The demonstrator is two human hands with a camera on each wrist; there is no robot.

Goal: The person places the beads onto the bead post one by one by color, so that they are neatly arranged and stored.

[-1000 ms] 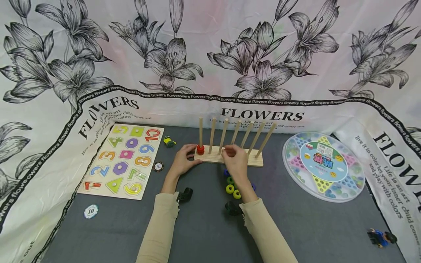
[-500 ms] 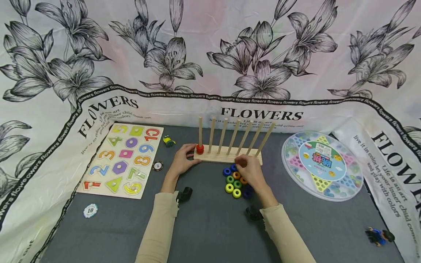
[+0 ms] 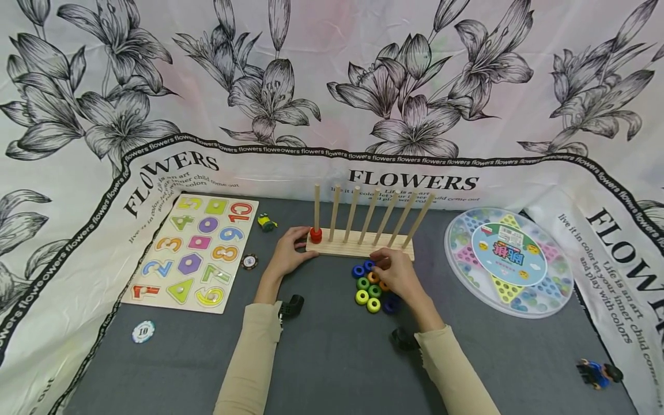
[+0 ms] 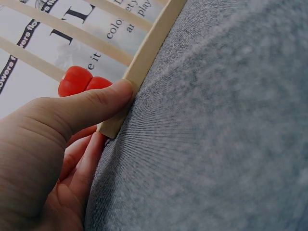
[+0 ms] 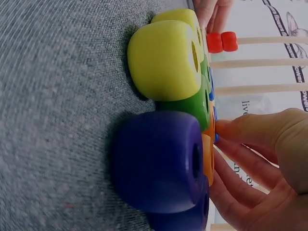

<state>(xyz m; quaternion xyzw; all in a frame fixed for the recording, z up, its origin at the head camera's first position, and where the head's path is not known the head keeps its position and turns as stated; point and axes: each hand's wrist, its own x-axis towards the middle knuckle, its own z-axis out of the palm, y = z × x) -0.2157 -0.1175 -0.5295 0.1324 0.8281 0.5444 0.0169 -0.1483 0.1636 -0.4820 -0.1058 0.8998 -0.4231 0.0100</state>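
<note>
The step in hand looks to be the picking of one piece from the loose beads (image 3: 374,291), with the wooden rack (image 3: 339,249) steadied alongside; the rack stands on the grey tabletop (image 3: 321,357), just beyond the beads; two red beads (image 3: 316,235) sit on its leftmost peg (image 3: 317,202), and the other six pegs are bare. The left hand (image 3: 288,253) grips the rack's left end, thumb pressed to the front edge, fingers curled about the end; the right hand (image 3: 399,274) hangs over the far side of the loose group, thumb and fingers bent, tips beside the blue beads (image 3: 358,271) and the orange beads (image 3: 372,278); whether they clasp one cannot be told, as the tips are partly hidden. The next move seems to call for a firm pinch on a single bead and a straight lift; the beads lie close together, so a neighbour could be nudged aside.

The rack's long axis runs left to right, its right end slanting slightly nearer; its seven pegs rise upright from the base; in the right wrist view the yellow beads (image 5: 161,60) and dark purple beads (image 5: 154,161) rest with holes facing up, in line with the pegs, so a lifted bead should need little turning.
</note>
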